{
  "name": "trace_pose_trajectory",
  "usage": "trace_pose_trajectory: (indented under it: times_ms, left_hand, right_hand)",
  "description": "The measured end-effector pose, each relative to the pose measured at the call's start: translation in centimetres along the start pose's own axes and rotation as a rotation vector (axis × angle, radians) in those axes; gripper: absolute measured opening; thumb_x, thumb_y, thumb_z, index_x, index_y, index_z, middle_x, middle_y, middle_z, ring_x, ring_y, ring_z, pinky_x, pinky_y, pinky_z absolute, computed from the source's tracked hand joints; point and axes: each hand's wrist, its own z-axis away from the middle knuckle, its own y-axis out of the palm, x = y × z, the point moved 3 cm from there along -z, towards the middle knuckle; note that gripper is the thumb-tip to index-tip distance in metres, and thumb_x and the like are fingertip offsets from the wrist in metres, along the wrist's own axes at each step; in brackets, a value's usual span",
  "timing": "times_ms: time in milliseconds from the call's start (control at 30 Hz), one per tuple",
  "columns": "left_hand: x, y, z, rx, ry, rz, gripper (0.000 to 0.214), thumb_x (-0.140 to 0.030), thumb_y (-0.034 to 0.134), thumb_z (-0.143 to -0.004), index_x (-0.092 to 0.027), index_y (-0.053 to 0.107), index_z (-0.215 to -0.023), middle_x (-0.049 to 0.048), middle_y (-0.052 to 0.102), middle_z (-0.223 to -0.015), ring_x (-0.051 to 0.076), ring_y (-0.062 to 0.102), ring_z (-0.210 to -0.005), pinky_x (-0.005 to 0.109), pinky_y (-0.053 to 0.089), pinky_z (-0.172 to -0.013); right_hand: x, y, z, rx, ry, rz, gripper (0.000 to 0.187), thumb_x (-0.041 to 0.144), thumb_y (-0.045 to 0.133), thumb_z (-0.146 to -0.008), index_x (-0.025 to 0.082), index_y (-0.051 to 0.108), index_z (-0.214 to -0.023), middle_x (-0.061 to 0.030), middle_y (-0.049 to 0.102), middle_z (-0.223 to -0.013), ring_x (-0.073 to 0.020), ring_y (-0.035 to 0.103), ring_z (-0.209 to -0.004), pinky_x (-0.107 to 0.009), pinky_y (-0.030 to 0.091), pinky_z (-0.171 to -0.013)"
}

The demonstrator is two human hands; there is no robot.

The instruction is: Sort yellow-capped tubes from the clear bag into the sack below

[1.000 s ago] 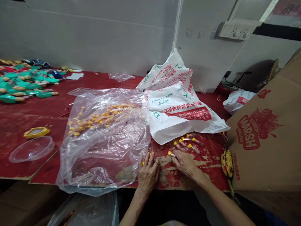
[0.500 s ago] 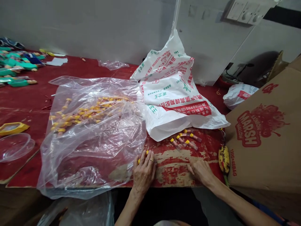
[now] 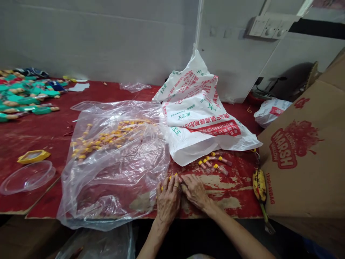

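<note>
My left hand [image 3: 168, 198] is curled over several small clear vials with yellow caps near the table's front edge; the caps [image 3: 173, 176] peek out at its fingertips, and the rest is hidden. Right beside it, my right hand [image 3: 194, 190] has its fingertips closed on the reddish body of a vial [image 3: 180, 178] from that group. A few more yellow-capped vials [image 3: 221, 169] lie loose beyond my right hand, by the mouth of a white printed sack [image 3: 199, 120]. To the left, a clear plastic bag [image 3: 107, 180] lies flat with many such vials [image 3: 107, 136] in it.
A marshmallow carton [image 3: 304, 162] stands at the right, a banana [image 3: 259, 185] against it. On the left lie a yellow tray [image 3: 33, 157], a clear round lid [image 3: 29, 178] and a pile of green-wrapped items [image 3: 25, 95]. A grey wall [image 3: 107, 43] closes the back.
My right hand has moved left across the table to meet my left hand at the vials. My left hand stays over them. The camera view has shifted slightly.
</note>
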Motion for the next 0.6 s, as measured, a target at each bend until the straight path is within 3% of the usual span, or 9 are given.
trace_pose_trajectory:
  times_ms: [67,167,267,433,500,600]
  left_hand:
    - [-0.2,-0.1,-0.4,0.026,0.013,-0.01,0.047,-0.018,0.046,-0.086,-0.016,0.052,-0.132,0.0154,0.053,-0.137,0.035,0.045,-0.127,0.056,0.025,-0.107]
    - [-0.5,0.0,-1.0,0.059,0.074,0.0,0.041,-0.026,0.05,-0.086,-0.02,0.059,-0.126,0.0145,0.051,-0.139,0.037,0.042,-0.13,0.061,0.019,-0.108]
    - [-0.5,0.4,-1.4,0.077,0.09,0.008,0.037,-0.027,0.051,-0.086,-0.022,0.062,-0.121,0.0133,0.055,-0.135,0.035,0.045,-0.128,0.058,0.024,-0.108]
    - [-0.3,0.6,-1.4,0.088,0.089,-0.004,0.037,-0.024,0.05,-0.086,-0.022,0.063,-0.12,0.0124,0.056,-0.135,0.034,0.045,-0.129,0.053,0.032,-0.104]
    - [-0.3,0.5,-1.4,0.086,0.098,0.0,0.037,-0.022,0.049,-0.085,-0.022,0.063,-0.12,0.0118,0.056,-0.135,0.033,0.044,-0.129,0.051,0.034,-0.103]
    - [-0.2,0.3,-1.4,0.082,0.099,0.013,0.037,-0.021,0.049,-0.085,-0.021,0.063,-0.12,0.012,0.056,-0.135,0.034,0.045,-0.129,0.051,0.036,-0.101]
  right_hand:
    - [-0.5,-0.6,-0.7,-0.072,-0.033,0.028,0.034,0.018,0.045,-0.09,0.017,0.053,-0.123,-0.0093,0.06,-0.114,-0.0221,0.051,-0.102,-0.036,0.037,-0.093]
    - [-3.7,-2.3,-1.0,-0.123,0.18,0.215,0.027,0.019,0.042,-0.091,0.015,0.057,-0.113,-0.0121,0.059,-0.105,-0.0257,0.05,-0.098,-0.041,0.037,-0.09]
    - [-6.3,-2.9,-1.1,-0.059,0.335,0.339,0.018,0.018,0.044,-0.091,0.015,0.06,-0.098,-0.0132,0.058,-0.103,-0.0274,0.05,-0.094,-0.042,0.038,-0.083]
    - [-6.3,-2.7,0.3,-0.024,0.269,0.283,0.023,0.017,0.05,-0.087,0.016,0.057,-0.109,-0.0131,0.059,-0.114,-0.0249,0.053,-0.102,-0.037,0.038,-0.087]
    - [-6.3,-3.7,2.0,0.029,0.235,0.202,0.022,0.02,0.045,-0.091,0.019,0.057,-0.109,-0.0084,0.064,-0.104,-0.02,0.058,-0.091,-0.029,0.04,-0.076]
    - [-7.7,-6.4,4.8,0.164,0.278,0.208,0.022,0.026,0.039,-0.094,0.021,0.061,-0.09,-0.0024,0.067,-0.08,-0.0162,0.06,-0.068,-0.026,0.031,-0.057]
